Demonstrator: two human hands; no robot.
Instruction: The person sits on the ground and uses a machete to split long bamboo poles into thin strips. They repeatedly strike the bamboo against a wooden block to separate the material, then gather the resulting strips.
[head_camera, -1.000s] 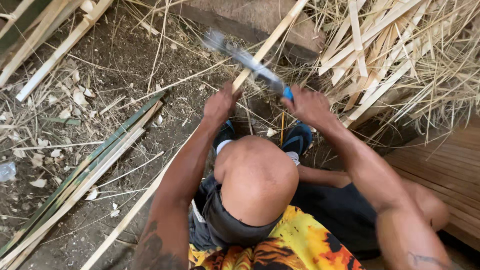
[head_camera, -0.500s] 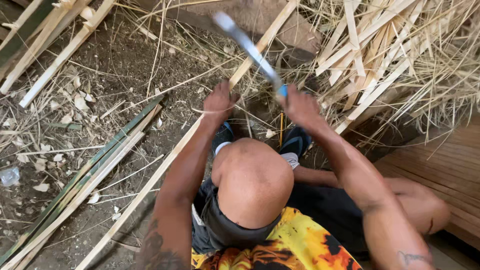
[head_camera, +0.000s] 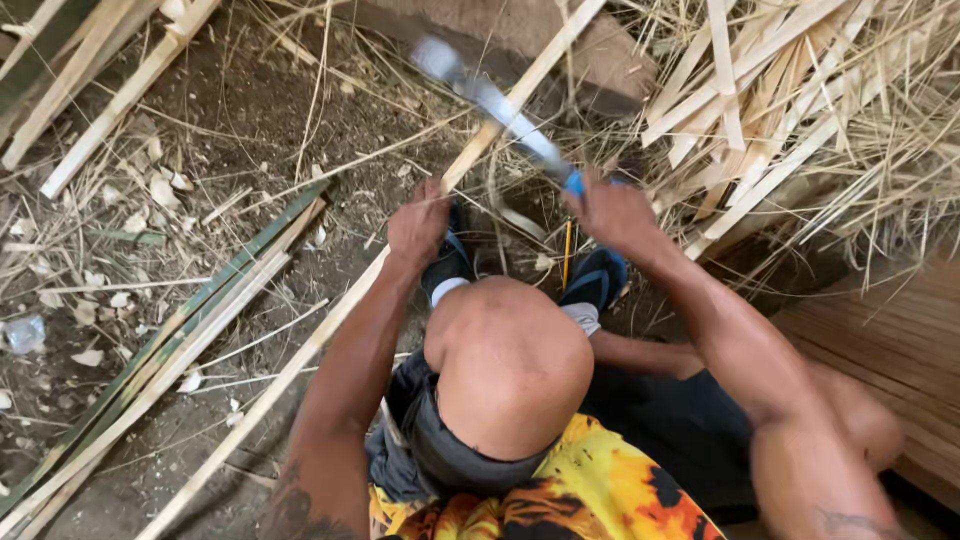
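The person sits low on the dirt ground (head_camera: 300, 110), knees drawn up. The left hand (head_camera: 418, 222) is closed round a long pale bamboo strip (head_camera: 330, 320), which runs from the near left up across the middle to the far right, where it passes over a grey stone slab (head_camera: 600, 50). The right hand (head_camera: 612, 212) is clenched on the blue handle (head_camera: 572, 182) of a long knife (head_camera: 480, 95); the blade is raised and blurred, pointing to the far left, and crosses the strip just beyond the left hand.

The main risk, as I judge it, is the blade meeting the left hand. The fingers grip the strip close to where the blade crosses it, so a stroke that glances off the hard skin of the bamboo or runs along the grain could slide straight down into the knuckles. The strip is long and looks held at one point only; if it twists or springs under a blow, the cut would wander. The feet in dark sandals (head_camera: 598, 280) lie just below the stroke, so an overswing could reach them. Split slats (head_camera: 750, 120) and dry shavings pile up at the far right, and green-edged strips (head_camera: 180, 340) lie at the left; loose pieces could snag the blade or shift underfoot. Sharp split edges may also cut the gripping palm if the strip slips.
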